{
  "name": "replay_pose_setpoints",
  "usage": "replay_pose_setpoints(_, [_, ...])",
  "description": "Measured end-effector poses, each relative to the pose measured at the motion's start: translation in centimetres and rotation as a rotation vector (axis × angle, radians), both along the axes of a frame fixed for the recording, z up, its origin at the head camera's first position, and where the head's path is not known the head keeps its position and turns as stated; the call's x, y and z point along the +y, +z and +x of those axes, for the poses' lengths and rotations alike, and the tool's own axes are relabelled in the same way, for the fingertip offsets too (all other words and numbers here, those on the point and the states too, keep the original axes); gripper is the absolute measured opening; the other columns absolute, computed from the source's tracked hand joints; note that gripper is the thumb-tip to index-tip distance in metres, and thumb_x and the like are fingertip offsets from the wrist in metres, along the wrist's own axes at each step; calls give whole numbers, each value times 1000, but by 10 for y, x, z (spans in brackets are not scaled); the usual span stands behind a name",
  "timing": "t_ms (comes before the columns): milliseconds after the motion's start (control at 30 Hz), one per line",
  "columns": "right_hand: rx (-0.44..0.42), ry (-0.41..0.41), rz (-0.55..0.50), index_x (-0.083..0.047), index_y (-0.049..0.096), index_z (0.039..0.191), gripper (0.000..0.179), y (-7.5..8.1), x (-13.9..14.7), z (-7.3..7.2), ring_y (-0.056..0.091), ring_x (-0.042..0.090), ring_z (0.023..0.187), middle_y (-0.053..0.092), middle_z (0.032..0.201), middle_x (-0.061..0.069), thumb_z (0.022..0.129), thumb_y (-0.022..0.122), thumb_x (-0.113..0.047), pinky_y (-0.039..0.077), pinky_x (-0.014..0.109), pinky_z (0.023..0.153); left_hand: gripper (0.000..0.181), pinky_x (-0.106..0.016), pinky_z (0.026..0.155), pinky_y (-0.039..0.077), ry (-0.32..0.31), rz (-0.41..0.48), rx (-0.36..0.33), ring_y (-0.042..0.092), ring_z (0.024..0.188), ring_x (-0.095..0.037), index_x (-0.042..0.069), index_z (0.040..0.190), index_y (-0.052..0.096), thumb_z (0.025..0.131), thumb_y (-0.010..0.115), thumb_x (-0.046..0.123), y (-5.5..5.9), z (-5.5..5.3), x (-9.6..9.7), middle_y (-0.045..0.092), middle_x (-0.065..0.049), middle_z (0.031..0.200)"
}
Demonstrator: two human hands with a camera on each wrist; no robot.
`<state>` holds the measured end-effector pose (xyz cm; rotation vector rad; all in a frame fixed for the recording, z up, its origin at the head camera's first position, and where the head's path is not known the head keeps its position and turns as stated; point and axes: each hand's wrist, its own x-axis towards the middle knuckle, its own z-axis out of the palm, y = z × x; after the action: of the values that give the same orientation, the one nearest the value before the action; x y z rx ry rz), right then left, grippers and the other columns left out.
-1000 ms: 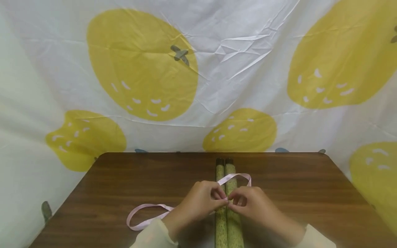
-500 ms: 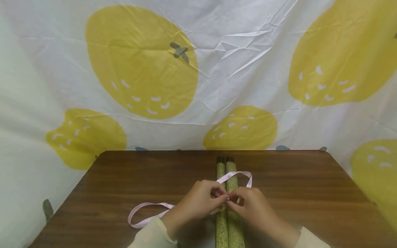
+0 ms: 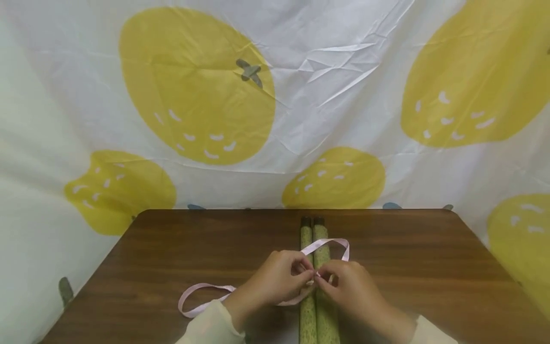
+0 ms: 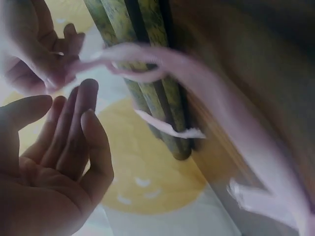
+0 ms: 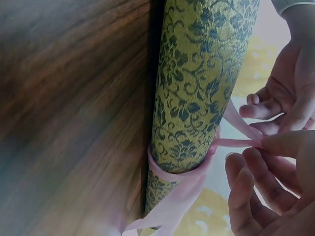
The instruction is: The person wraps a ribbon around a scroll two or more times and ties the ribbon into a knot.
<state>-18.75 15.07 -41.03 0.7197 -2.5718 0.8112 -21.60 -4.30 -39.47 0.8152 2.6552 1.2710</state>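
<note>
Two long rolls (image 3: 326, 315), scroll-like, in green-gold floral brocade with dark ends, lie side by side on the wooden table. A pink ribbon (image 5: 184, 189) passes around a roll and rises to the fingertips. My left hand (image 3: 281, 279) pinches the ribbon between thumb and index finger above the rolls; in the left wrist view its other fingers (image 4: 88, 105) stay loosely bent. Facing it, my right hand (image 3: 352, 286) pinches the ribbon at nearly the same spot. Overlapping fingertips hide the exact meeting point. A ribbon loop arches over the rolls' far part.
Another ribbon loop lies on the table (image 3: 150, 286) left of my left forearm. Behind the table's far edge hangs a white cloth (image 3: 240, 188) printed with yellow lemons.
Both hands stay almost in place, with small fingertip shifts at the ribbon. A ribbon strand now shows below my left hand, and the loop on the left has shifted slightly.
</note>
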Motion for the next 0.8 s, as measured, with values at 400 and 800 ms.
replay_pose_setpoints(400, [-31,-38,-9,-21,70,76,12,-2,7,-3,49,-8,59,64,68,-15,83,77,-13,45,16,56,12,-33,64,50,184,-310,158,64,73,-15,12,99,71,88,72,17,-16,-36,0,72,-1,85])
replay_pose_setpoints(800, [-34,-24,-4,-19,70,77,11,-1,9,-7,53,-7,60,67,71,-12,83,76,-12,47,16,57,13,-28,59,48,186,-303,139,58,65,-11,10,91,70,79,75,9,-27,-47,6,66,3,74])
